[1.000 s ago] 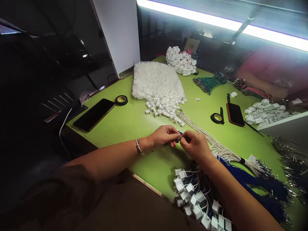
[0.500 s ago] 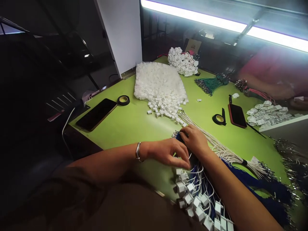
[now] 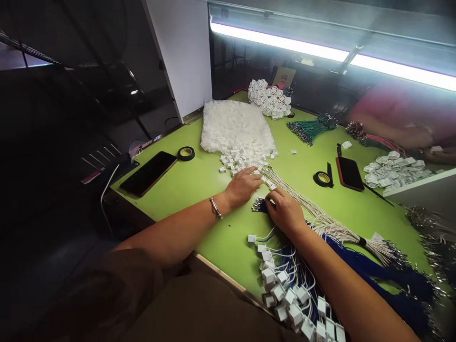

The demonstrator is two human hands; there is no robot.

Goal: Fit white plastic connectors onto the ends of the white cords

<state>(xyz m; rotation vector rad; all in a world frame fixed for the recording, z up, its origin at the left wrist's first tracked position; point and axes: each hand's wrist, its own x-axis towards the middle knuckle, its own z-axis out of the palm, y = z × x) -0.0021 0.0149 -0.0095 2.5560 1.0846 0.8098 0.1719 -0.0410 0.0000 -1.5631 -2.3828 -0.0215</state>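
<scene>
My left hand reaches forward onto the loose white connectors spilled from a clear bag, fingers stretched out over them and nothing visibly held. A silver bracelet is on that wrist. My right hand rests closed on the terminal ends of a blue wire bundle, pinching wires there. Finished wires with white connectors lie in a heap by my right forearm. A bundle of white wires runs diagonally behind my right hand.
On the green table: a bag of white connectors, a black phone, two tape rolls, a red-cased phone, green wires, a connector pile. Another person in red works at the right.
My left hand has left the finished heap and moved forward to the loose connectors. A finished wire now lies on the table. My right hand stays on the blue wire ends.
</scene>
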